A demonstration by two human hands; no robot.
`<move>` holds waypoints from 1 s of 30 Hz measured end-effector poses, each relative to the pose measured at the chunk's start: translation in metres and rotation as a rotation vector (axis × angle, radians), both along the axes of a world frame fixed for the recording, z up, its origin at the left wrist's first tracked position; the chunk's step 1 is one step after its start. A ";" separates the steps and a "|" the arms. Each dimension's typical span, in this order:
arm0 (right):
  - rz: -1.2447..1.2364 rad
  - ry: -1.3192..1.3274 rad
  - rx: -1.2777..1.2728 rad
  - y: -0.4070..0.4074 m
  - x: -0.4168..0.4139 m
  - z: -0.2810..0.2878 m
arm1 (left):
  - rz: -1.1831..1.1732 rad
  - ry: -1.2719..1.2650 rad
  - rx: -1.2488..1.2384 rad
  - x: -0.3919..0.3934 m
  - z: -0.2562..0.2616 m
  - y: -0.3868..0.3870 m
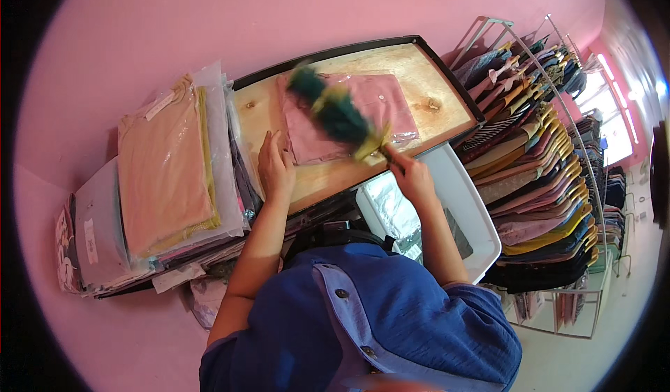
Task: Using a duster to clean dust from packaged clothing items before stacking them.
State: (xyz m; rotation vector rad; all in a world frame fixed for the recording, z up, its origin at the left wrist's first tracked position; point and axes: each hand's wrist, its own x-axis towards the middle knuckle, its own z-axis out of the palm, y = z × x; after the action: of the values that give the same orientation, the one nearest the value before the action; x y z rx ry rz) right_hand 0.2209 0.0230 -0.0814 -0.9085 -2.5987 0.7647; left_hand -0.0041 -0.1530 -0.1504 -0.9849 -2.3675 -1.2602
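My right hand [412,178] grips the handle of a fluffy duster [343,117], dark green with yellow bands and blurred. Its head slants up and left, over a folded pink garment [384,96] in a clear plastic bag. The bagged garment lies flat on a wooden tabletop [447,83] with a dark raised rim. Beside the bag's lower left edge is my left hand [276,167], its thumb apart from the fingers and nothing held; whether it touches the bag I cannot tell.
Bagged folded clothes [162,167] are piled at the left. A white plastic bin [471,219] holding plastic-wrapped items stands below the table's near right edge. Metal racks [570,125] with many hung garments [544,182] fill the right. A pink wall [261,20] rises behind the table.
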 end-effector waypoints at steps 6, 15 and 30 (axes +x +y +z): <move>0.053 -0.005 0.139 0.007 -0.012 -0.009 | 0.048 0.017 0.070 0.000 0.000 0.005; 0.061 -0.038 -0.106 0.022 0.041 0.017 | 0.089 -0.002 0.114 0.000 0.004 -0.002; -0.125 0.212 -0.079 0.028 0.051 -0.001 | 0.016 0.070 0.068 0.000 0.008 0.004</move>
State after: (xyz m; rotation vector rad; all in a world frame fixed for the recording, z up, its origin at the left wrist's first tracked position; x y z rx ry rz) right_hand 0.2716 0.0514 -0.0822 -0.9465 -2.3201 0.8832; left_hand -0.0043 -0.1489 -0.1422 -0.9715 -2.2599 -1.2711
